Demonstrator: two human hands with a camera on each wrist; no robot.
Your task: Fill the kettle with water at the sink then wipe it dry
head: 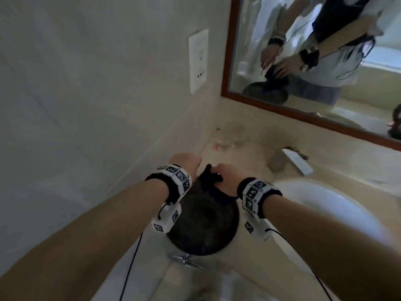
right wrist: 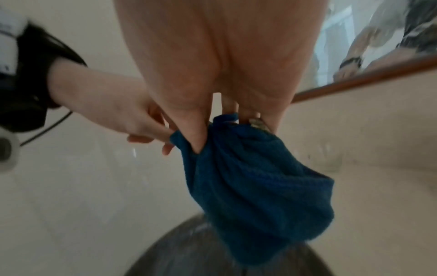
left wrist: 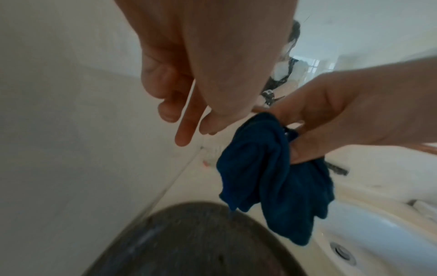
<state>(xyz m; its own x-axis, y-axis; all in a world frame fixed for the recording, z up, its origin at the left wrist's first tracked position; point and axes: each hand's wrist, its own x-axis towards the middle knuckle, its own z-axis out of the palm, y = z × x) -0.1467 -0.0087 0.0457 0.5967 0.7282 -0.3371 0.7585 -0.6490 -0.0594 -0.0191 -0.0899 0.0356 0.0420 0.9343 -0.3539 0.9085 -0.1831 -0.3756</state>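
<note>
The kettle (head: 201, 224) is a dark grey round body seen from above, standing on the counter left of the sink (head: 325, 205). My right hand (head: 225, 179) grips a bunched dark blue cloth (head: 209, 177) just above the kettle's far side. In the right wrist view the cloth (right wrist: 248, 186) hangs from my right hand (right wrist: 224, 114) down to the kettle (right wrist: 189, 252). My left hand (left wrist: 189, 123) hovers beside the cloth (left wrist: 272, 177) with loose fingers and holds nothing. Wet streaks show on the kettle (left wrist: 189, 242).
A chrome faucet (head: 297, 161) stands behind the white basin, whose drain (left wrist: 343, 251) is visible. Clear glasses (head: 225, 142) sit in the counter's back corner. A wall plate (head: 198, 61) and a wood-framed mirror (head: 314, 61) lie beyond. The wall runs close along the left.
</note>
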